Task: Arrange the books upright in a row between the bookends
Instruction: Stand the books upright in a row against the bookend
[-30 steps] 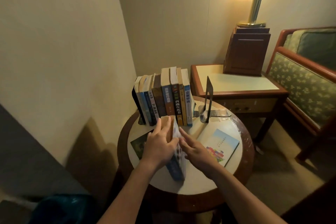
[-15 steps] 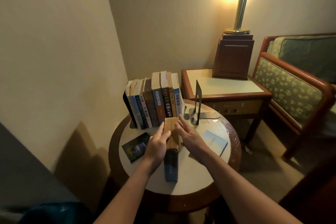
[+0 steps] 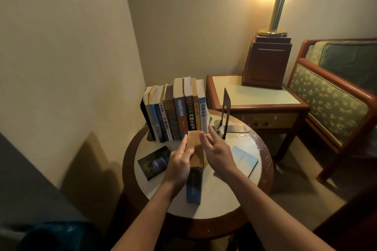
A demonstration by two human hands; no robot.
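Note:
Several books (image 3: 179, 112) stand upright in a row at the back of the round table (image 3: 220, 195), against a black bookend (image 3: 145, 117) on their left. A second black bookend (image 3: 225, 112) stands apart to the right, leaving a gap. Just in front of the row a blue-spined book (image 3: 196, 149) stands on its edge, tan pages up. My left hand (image 3: 179, 163) holds its left side with the thumb on the pages. My right hand (image 3: 218, 153) is at its right side with fingers straight and spread.
A dark-covered book (image 3: 154, 162) lies flat on the table's left and a light blue book (image 3: 244, 159) lies flat on the right. Behind stands a side table (image 3: 255, 96) with a lamp base (image 3: 265, 63). An armchair (image 3: 330, 96) is on the right, and a wall close on the left.
The held book went from tilted to upright and moved closer to the row. My right hand's fingers have spread and eased off its right side.

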